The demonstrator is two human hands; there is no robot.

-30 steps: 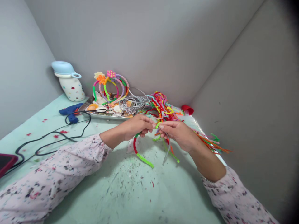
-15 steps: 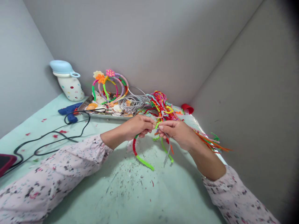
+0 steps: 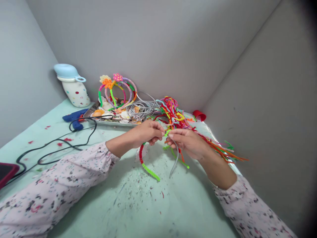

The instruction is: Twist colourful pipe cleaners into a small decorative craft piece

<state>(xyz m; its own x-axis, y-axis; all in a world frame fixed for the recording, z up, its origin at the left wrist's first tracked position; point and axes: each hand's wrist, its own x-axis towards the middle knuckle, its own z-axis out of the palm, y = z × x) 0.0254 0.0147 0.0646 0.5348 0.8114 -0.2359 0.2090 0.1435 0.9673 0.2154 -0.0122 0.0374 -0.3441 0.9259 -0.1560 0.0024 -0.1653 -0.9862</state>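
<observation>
A headband [image 3: 141,154] is held between my two hands; its left arm is wrapped in red and bright green pipe cleaner, and its right arm is bare grey. My left hand [image 3: 148,134] pinches the top of the band. Close beside it, my right hand [image 3: 186,140] pinches the band near a short bright green wrap [image 3: 167,132]. A loose green pipe cleaner end [image 3: 184,163] hangs below my right hand. Fingers hide part of the band's top.
Behind the hands, a metal tray [image 3: 116,123] holds shells, grey bands and finished flowered headbands [image 3: 111,94]. A pipe cleaner pile [image 3: 170,110] lies right of it. At left are a blue glue gun [image 3: 75,119], black cable [image 3: 49,142], bottle [image 3: 75,92] and red-edged phone [image 3: 8,173].
The headband's ends have swung slightly left. The loose green end has moved right and a little up. Both hands keep their pinch close together.
</observation>
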